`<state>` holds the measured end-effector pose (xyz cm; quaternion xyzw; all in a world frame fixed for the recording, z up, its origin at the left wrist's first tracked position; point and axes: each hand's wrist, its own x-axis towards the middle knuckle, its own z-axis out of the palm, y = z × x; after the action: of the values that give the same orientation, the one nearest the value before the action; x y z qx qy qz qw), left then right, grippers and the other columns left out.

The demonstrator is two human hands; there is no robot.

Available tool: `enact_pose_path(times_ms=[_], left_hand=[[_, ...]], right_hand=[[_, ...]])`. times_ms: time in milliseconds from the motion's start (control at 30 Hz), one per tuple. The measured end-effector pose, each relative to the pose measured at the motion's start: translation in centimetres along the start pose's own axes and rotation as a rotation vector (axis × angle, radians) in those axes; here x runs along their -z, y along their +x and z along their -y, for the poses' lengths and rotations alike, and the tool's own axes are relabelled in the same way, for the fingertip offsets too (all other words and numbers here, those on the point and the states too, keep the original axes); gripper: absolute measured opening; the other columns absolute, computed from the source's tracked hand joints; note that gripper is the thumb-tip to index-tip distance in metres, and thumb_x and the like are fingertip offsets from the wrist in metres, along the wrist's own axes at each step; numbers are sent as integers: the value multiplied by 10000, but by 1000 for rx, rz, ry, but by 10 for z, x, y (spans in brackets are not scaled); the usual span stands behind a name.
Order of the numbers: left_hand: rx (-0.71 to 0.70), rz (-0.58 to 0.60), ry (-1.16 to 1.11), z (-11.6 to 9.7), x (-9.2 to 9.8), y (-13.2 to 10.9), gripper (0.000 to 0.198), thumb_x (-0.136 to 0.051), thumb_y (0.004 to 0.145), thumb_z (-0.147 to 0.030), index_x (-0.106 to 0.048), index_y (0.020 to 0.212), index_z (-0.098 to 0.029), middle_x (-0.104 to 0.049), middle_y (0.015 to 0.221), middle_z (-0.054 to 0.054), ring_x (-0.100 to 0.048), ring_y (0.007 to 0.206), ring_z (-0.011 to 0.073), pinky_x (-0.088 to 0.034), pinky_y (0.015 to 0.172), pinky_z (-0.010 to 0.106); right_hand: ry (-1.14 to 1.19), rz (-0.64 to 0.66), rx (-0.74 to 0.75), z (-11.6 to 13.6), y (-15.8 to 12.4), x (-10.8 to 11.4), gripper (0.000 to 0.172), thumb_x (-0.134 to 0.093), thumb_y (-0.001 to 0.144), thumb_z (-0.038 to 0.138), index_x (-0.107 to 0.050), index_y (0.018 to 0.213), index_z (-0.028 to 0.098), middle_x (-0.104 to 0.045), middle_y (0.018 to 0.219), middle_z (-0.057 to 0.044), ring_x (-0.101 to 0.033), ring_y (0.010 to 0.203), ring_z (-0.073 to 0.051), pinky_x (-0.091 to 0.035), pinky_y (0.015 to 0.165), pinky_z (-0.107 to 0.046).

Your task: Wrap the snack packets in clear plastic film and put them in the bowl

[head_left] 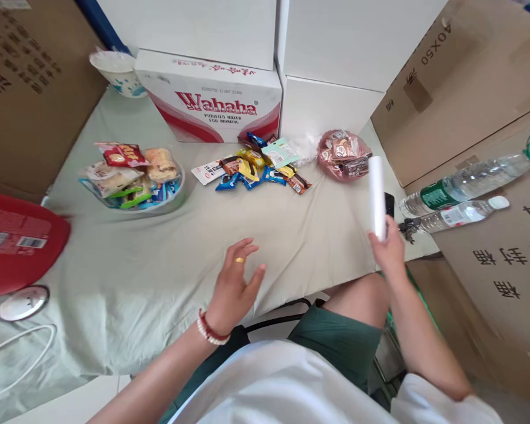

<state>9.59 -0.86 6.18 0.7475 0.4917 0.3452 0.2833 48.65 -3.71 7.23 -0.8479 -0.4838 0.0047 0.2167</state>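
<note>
My right hand (388, 250) grips the lower end of a white cylinder (376, 194), a roll or tube, and holds it upright over the table's right edge. My left hand (236, 285) hovers above the pale green tablecloth (159, 265) with its fingers spread, holding nothing; it wears a gold ring and a red and white bead bracelet. A loose heap of wrapped snacks (258, 168) lies in the middle of the table. To its left stands a bowl (135, 176) piled with snack packets. A pink bag of snacks (343, 154) sits to the right of the heap.
A Wahaha box (212, 97) and white boxes stand at the back, with a paper cup (117, 70) beside them. Two water bottles (463, 194) lie on cardboard boxes at right. A red bag (13, 241), white cable and small round device sit at left. A dark phone (389, 204) lies behind the cylinder.
</note>
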Motion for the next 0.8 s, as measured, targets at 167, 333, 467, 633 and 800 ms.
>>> enact_pose_path(times_ms=[167, 333, 467, 633, 800], left_hand=[[-5, -50, 282, 67, 37, -52, 242, -528, 1026, -360, -638, 1166, -196, -647, 1314, 167, -621, 1306, 336, -541, 1087, 524], [8, -113, 521, 108, 63, -82, 263, -512, 1015, -357, -650, 1129, -164, -669, 1249, 205, -593, 1335, 397, -519, 1083, 569], [-9, -148, 646, 115, 65, -87, 248, -531, 1010, -343, -643, 1127, -155, -685, 1252, 207, -646, 1268, 395, -551, 1018, 539], [-56, -217, 689, 108, 56, -86, 175, -590, 984, -277, -642, 1090, -148, -710, 1208, 199, -679, 1222, 378, -557, 1003, 509], [-96, -253, 690, 106, 56, -88, 127, -612, 961, -190, -631, 1084, -168, -725, 1173, 166, -697, 1199, 336, -556, 997, 464]], right_hand=[[-486, 210, -326, -67, 104, 28, 581, -620, 922, 322, -514, 1460, 134, -671, 1270, -255, -671, 1134, -416, -527, 921, -529], [-611, 265, -340, -69, 116, 20, 558, -711, 892, 328, -568, 1397, 140, -629, 1312, -263, -573, 1262, -432, -515, 909, -535], [-518, 140, -227, -26, 124, 22, 367, -721, 910, 318, -697, 1200, 94, -609, 1288, -292, -512, 1281, -442, -485, 891, -523], [-237, 67, 197, 88, 154, -15, 235, -538, 1031, 271, -731, 1122, 173, -699, 1113, -108, -585, 1037, -236, -421, 901, -392], [243, 84, 306, 191, 183, -94, 424, -708, 908, 560, -657, 1100, 185, -686, 1103, -40, -490, 1035, -151, -380, 999, -363]])
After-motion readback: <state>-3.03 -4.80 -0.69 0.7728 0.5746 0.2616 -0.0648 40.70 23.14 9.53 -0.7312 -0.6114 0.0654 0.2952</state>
